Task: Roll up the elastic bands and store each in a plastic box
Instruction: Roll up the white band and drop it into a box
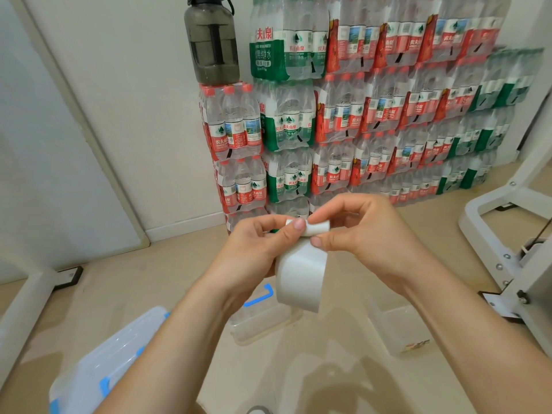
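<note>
A: Rolling looks like the step in hand. The elastic band (pixel 301 264) is up in the air between both hands, above the floor (pixel 179 279), resting on nothing.

B: And the grip?

A: The left hand (pixel 257 249) pinches one end of the small roll (pixel 316 228) with thumb and curled fingers. The right hand (pixel 367 234) pinches the other end, forefinger over, thumb under.

B: Which way does it lie?

A: The roll's axis runs side to side, hand to hand. The loose tail (pixel 298 294) hangs from it, long axis near vertical, free end pointing at the floor.

B: Plenty left to wind, then?

A: By my reading, yes, most of the band is unrolled. The next move calls for turning the roll down along the tail with the edges kept square. Then it drops into the open plastic box (pixel 263 324) below, near the floor's middle. Another clear box (pixel 397 333) sits to its right.
</note>
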`<state>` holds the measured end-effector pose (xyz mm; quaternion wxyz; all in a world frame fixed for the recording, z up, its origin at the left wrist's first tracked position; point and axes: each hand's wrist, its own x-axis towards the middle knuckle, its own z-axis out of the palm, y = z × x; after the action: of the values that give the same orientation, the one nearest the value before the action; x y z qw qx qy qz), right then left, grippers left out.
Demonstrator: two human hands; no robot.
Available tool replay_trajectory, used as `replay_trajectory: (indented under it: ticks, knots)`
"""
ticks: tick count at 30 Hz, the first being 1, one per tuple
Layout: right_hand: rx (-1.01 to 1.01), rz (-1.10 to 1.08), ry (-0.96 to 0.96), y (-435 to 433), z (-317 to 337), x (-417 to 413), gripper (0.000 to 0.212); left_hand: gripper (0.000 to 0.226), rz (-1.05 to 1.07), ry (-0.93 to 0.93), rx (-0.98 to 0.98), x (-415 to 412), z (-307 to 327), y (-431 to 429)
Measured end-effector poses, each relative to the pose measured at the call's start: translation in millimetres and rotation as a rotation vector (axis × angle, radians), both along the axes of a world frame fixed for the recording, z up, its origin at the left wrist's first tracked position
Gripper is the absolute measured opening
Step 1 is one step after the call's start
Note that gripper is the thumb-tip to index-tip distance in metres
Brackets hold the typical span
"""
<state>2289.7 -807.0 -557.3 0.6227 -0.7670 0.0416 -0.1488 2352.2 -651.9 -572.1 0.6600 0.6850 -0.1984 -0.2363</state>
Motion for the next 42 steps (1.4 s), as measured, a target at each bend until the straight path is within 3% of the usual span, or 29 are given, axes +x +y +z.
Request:
replay_trajectory:
  ticks: [3,8,13,17,21,25,32,39,42]
  knots:
    - [-0.014,0.018,0.022,-2,1,-1,0.031,0.033,-0.026,-0.030,0.060,-1,2,2]
    - [-0.102,0.062,0.063,-5,1,-4,0.030,0.015,0.011,-0.406,0.219,3,-2,4]
    - [-0.172,0.103,0.098,-2,-2,-3,0.036,0.029,-0.032,-0.512,0.253,-3,3,0]
    - [-0.158,0.108,0.140,-1,-5,-1,0.046,0.024,0.074,-0.493,0.216,-3,3,-2]
    - [-0.126,0.126,0.195,-2,-5,-1,0.029,0.018,0.096,-0.407,0.103,-1,3,-1]
    - [0.081,0.088,0.184,2,-8,1,0.025,0.011,0.136,-0.407,0.061,-1,3,-2]
    - [0.192,0.079,0.120,5,-9,4,0.035,0.018,0.193,-0.409,-0.011,-2,2,-4]
    - [0.326,0.111,0.106,7,-3,1,0.026,0.023,0.207,-0.442,-0.001,-2,3,-5]
    - [0.312,0.082,0.074,10,-3,0,0.033,0.023,0.188,-0.462,-0.002,-5,4,-7]
